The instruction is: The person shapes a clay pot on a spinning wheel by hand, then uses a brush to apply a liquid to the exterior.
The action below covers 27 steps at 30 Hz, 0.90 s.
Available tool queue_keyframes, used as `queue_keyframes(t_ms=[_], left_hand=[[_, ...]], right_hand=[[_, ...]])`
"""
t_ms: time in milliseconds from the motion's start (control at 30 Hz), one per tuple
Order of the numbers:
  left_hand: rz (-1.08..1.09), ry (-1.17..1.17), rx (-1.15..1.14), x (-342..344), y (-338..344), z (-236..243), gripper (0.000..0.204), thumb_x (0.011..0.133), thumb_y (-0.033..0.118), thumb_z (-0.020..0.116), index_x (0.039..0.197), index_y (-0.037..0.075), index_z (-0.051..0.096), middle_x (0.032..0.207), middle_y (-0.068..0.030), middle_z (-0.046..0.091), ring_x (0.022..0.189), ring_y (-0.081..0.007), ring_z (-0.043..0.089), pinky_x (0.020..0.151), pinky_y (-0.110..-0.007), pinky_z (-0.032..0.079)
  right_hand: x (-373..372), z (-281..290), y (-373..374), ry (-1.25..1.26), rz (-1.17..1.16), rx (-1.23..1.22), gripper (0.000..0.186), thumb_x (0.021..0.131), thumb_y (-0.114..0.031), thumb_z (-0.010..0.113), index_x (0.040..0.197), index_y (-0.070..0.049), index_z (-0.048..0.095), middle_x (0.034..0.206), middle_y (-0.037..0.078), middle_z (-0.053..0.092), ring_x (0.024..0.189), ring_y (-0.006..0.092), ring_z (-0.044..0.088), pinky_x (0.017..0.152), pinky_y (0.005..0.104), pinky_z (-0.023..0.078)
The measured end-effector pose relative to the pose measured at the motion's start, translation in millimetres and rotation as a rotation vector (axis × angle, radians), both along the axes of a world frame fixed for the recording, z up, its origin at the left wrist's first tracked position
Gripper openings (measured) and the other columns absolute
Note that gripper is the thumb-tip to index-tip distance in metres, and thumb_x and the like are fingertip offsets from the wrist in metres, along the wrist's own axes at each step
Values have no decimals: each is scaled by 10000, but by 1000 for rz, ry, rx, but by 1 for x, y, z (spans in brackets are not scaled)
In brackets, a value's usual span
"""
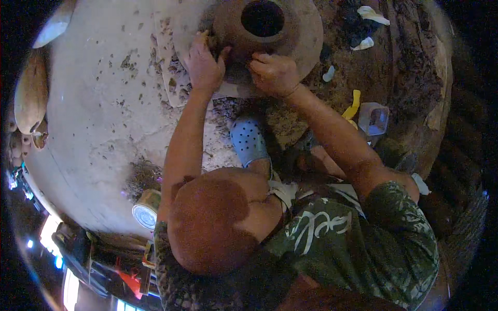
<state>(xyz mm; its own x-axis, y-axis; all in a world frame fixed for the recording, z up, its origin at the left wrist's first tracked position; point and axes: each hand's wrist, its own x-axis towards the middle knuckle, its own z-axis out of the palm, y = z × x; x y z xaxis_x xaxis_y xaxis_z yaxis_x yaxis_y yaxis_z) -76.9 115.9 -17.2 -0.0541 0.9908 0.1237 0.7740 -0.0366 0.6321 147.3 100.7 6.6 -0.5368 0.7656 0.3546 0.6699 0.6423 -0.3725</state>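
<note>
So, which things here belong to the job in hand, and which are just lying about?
Seem part of the job:
- round brown pot, left hand and right hand against its near side
- round board beneath it

Apparently just lying about, no hand on them:
- yellow object
- clear plastic tub
- round tin
- long tan vessel

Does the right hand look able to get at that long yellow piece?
Probably yes: the long yellow piece lies beside the right forearm, with nothing visible covering its upper part. The right hand, at the clay pot, would likely have to draw back first.
</note>
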Motion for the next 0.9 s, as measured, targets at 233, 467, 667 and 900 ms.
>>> queue_keyframes(t_ms=[233,467,667,900], left_hand=[[-155,91,104,-37,31,-23,666,895,395,706,1414,54,467,1423,-213,520,1271,-397,514,1052,-497,397],[-268,42,47,-49,55,-9,672,894,414,695,1414,49,477,1417,-234,520,1278,-415,506,1083,-479,397],[-288,48,166,-41,59,-10,603,930,359,644,1415,42,476,1415,-246,515,1298,-416,493,1091,-483,379],[4,-81,7,-1,13,5,464,1009,219,512,1419,5,471,1416,-259,513,1293,-395,510,1098,-465,371]], right_hand=[[23,15,8,-43,127,-51,203,729,-157,723,932,-154,727,1013,31,707,771,252,708,634,385,579],[66,7,29,-27,291,-22,244,728,-136,707,971,-136,723,1085,41,684,838,252,697,645,377,561],[137,-11,64,18,169,-134,324,729,-86,715,1050,-123,729,1124,73,679,958,283,693,805,388,572],[131,20,72,4,-120,-511,628,830,-119,681,1420,-285,544,968,148,711,895,357,698,811,443,576]])
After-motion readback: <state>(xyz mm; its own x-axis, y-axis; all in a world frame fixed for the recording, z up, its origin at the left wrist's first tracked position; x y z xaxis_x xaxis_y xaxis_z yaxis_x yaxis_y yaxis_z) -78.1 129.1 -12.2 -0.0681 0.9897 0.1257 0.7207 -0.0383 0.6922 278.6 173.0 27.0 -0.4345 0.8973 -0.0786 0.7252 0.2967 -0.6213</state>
